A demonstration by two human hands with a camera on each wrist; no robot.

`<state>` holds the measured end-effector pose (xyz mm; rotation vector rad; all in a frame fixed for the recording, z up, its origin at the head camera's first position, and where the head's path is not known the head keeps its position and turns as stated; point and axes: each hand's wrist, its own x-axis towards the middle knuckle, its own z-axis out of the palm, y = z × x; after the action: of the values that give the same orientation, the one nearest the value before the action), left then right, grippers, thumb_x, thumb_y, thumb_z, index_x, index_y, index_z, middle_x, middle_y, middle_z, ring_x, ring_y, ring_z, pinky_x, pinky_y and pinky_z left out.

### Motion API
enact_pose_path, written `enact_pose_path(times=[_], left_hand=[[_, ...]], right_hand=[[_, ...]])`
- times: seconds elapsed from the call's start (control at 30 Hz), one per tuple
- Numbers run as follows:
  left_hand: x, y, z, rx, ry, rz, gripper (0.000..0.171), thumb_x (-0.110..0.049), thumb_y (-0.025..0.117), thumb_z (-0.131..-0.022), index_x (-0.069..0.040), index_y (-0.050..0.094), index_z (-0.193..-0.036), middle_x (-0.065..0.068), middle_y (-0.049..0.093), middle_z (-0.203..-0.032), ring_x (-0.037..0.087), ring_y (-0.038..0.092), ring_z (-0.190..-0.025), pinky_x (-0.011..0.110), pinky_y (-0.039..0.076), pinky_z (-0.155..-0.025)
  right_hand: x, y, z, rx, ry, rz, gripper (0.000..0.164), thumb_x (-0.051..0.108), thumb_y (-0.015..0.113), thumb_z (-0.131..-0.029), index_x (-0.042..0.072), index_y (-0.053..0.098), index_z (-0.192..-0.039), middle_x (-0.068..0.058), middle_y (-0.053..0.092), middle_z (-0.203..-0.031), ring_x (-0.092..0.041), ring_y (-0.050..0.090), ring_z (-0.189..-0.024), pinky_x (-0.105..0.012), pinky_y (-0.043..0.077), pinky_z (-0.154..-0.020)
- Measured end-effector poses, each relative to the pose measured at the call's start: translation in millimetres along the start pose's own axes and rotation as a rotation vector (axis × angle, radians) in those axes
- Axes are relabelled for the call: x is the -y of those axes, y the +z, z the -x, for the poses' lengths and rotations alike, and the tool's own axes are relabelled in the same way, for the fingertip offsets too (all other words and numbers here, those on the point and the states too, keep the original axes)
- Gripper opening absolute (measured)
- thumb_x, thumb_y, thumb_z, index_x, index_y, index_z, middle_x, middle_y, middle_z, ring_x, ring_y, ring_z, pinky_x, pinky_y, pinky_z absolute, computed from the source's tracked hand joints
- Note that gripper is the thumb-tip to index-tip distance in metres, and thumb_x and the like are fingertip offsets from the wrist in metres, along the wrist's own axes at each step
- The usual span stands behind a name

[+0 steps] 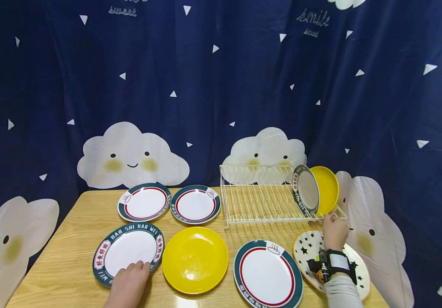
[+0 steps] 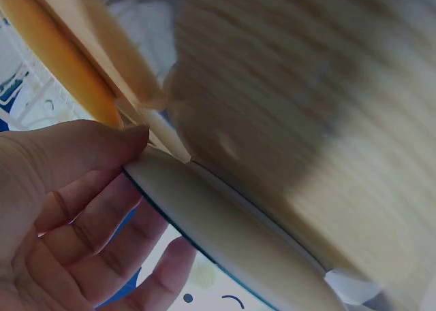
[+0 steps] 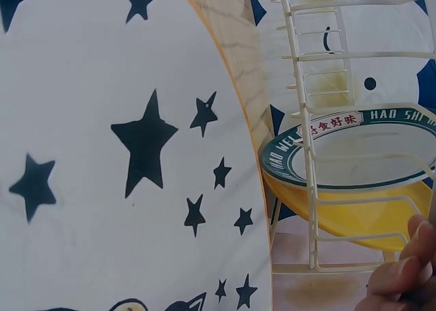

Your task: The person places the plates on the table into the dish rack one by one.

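At the front left, my left hand (image 1: 128, 284) grips the near rim of a white plate (image 1: 132, 248) with a green lettered border. In the left wrist view, the thumb lies on one side of that rim and the fingers on the other. My right hand (image 1: 334, 231) is at the right front corner of a white wire dish rack (image 1: 259, 220), its curled fingers holding the front wire. Inside the rack's right end stand a green-bordered plate (image 1: 308, 190) and, to its right, a yellow plate (image 1: 326, 188), both upright and tilted.
On the wooden table (image 1: 76, 231) lie two smaller green-rimmed plates, one at left (image 1: 144, 203) and one beside it (image 1: 195, 204). A yellow plate (image 1: 195, 260), a red-ringed plate (image 1: 268, 273) and a star-patterned plate (image 3: 82, 120) lie in front. A blue curtain (image 1: 205, 85) hangs behind.
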<state>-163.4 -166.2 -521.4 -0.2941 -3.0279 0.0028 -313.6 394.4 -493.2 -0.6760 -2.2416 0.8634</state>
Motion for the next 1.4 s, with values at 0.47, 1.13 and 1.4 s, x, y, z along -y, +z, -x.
enact_pose_path(times=[0.47, 1.13, 1.4], left_hand=[[10.9, -15.4, 7.0, -0.347, 0.033, -0.058, 0.016, 0.005, 0.070, -0.074, -0.002, 0.059, -0.083, 0.007, 0.054, -0.070, 0.022, 0.053, -0.062, 0.035, 0.045, -0.048], [33.4, -53.2, 8.1, -0.743, 0.106, 0.033, 0.018, 0.003, 0.049, -0.083, 0.006, 0.062, -0.094, 0.019, 0.062, -0.085, 0.032, 0.061, -0.077, 0.045, 0.055, -0.066], [19.3, -68.9, 4.4, -0.746, 0.186, 0.044, 0.054, -0.013, 0.013, -0.108, 0.005, 0.063, -0.098, 0.018, 0.065, -0.092, 0.030, 0.064, -0.086, 0.043, 0.057, -0.076]], right_hand=[[2.1, -1.3, 1.5, 0.014, 0.024, -0.006, 0.044, 0.023, 0.040, -0.096, 0.009, 0.037, -0.055, 0.001, 0.029, -0.049, -0.019, 0.031, -0.047, -0.031, 0.023, -0.042], [4.3, -2.3, 3.1, 0.016, 0.031, -0.003, 0.043, 0.022, 0.041, -0.096, 0.008, 0.038, -0.055, 0.001, 0.029, -0.050, -0.019, 0.031, -0.048, -0.030, 0.023, -0.043], [4.7, -2.3, 4.7, 0.031, 0.039, -0.023, 0.042, 0.021, 0.042, -0.096, 0.008, 0.039, -0.056, 0.000, 0.031, -0.050, -0.018, 0.031, -0.047, -0.030, 0.024, -0.042]])
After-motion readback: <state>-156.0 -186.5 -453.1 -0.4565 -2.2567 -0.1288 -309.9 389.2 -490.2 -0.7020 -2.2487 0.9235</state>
